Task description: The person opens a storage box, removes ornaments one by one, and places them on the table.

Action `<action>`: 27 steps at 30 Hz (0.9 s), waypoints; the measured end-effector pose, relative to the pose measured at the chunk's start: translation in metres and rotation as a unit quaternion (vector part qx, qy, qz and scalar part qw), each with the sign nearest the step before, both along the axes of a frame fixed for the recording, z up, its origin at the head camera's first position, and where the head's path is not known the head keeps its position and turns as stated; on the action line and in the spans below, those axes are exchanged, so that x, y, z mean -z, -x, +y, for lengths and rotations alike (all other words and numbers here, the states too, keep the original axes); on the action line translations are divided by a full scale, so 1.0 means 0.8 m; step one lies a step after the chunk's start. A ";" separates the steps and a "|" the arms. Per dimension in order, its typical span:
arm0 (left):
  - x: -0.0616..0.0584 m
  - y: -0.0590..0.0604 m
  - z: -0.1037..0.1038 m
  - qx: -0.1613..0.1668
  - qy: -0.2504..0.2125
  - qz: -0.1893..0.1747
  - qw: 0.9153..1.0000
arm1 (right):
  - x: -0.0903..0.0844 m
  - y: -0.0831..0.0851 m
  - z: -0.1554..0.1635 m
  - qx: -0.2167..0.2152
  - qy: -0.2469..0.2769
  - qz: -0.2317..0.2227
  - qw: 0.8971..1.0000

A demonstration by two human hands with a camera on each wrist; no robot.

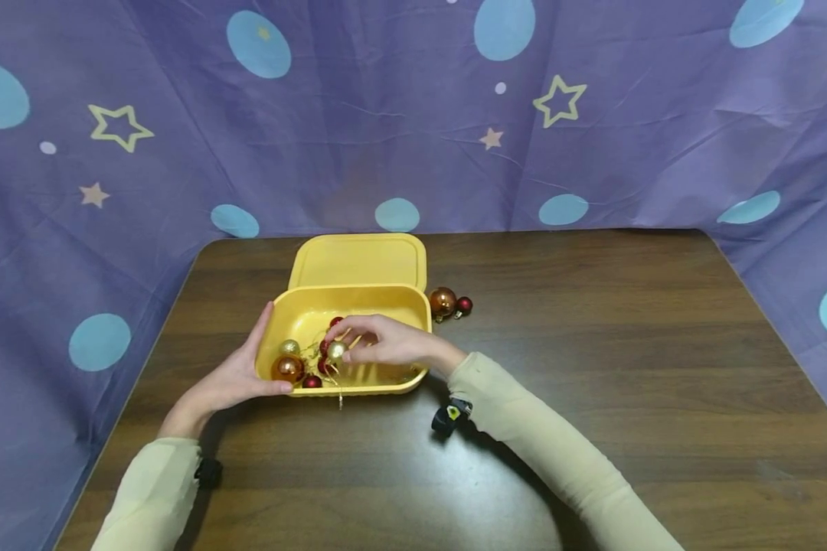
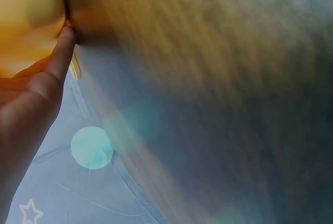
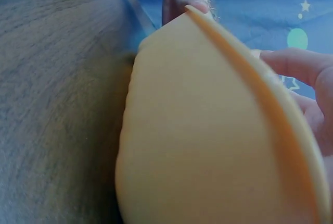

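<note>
Behind the brown wood-grained surface hangs a creased purple fabric backdrop — printed with pale-blue ovals, hollow yellow stars and small solid peach stars — also showing past both sides.

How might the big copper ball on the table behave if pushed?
The copper ball looks round, so it would probably roll easily on the flat tabletop. Its shiny surface suggests it may feel slick. The small red ball on one side and the yellow box on the other could check or deflect sideways rolling.
</note>
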State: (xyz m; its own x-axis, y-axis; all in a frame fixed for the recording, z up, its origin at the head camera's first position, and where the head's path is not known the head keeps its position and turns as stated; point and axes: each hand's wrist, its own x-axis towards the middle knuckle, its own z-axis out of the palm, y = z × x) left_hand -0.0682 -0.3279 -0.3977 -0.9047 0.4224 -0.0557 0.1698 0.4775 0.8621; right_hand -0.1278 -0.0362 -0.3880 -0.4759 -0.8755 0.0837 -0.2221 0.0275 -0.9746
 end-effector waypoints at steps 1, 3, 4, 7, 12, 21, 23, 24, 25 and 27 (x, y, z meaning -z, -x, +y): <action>0.000 0.000 0.000 0.000 -0.001 0.001 1.000 | -0.001 -0.001 0.001 0.005 0.004 0.001 1.000; 0.001 -0.001 -0.001 0.000 -0.005 0.002 1.000 | -0.004 -0.002 0.005 0.015 0.009 -0.003 1.000; 0.001 -0.001 -0.001 0.001 -0.007 0.002 1.000 | -0.005 -0.003 0.007 0.018 0.012 -0.006 1.000; 0.002 0.000 -0.001 0.000 -0.011 -0.001 1.000 | -0.008 -0.004 0.012 0.034 0.009 0.006 0.999; 0.004 0.000 -0.002 -0.001 -0.014 -0.005 1.000 | -0.011 -0.004 0.023 0.055 0.015 0.001 0.998; 0.005 0.001 -0.002 0.001 -0.019 -0.001 1.000 | -0.018 0.003 0.048 0.068 0.075 -0.043 0.994; 0.005 0.002 -0.002 0.001 -0.019 0.000 1.000 | -0.020 0.005 0.054 0.083 0.077 -0.042 0.993; 0.006 0.002 -0.002 0.001 -0.019 -0.001 1.000 | -0.021 0.006 0.058 0.090 0.078 -0.040 0.992; 0.006 0.002 -0.002 0.001 -0.019 -0.001 1.000 | -0.021 0.007 0.062 0.097 0.077 -0.033 0.992; 0.007 0.003 -0.002 0.000 -0.020 -0.004 1.000 | -0.022 0.009 0.071 0.110 0.079 -0.025 0.990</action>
State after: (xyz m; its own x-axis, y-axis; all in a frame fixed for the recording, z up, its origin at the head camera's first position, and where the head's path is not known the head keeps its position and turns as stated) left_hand -0.0703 -0.3295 -0.4030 -0.9042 0.4247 -0.0466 0.1627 0.4431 0.8816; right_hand -0.1349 0.0203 -0.3707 -0.6606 -0.7281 0.1829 -0.1793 -0.0836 -0.9802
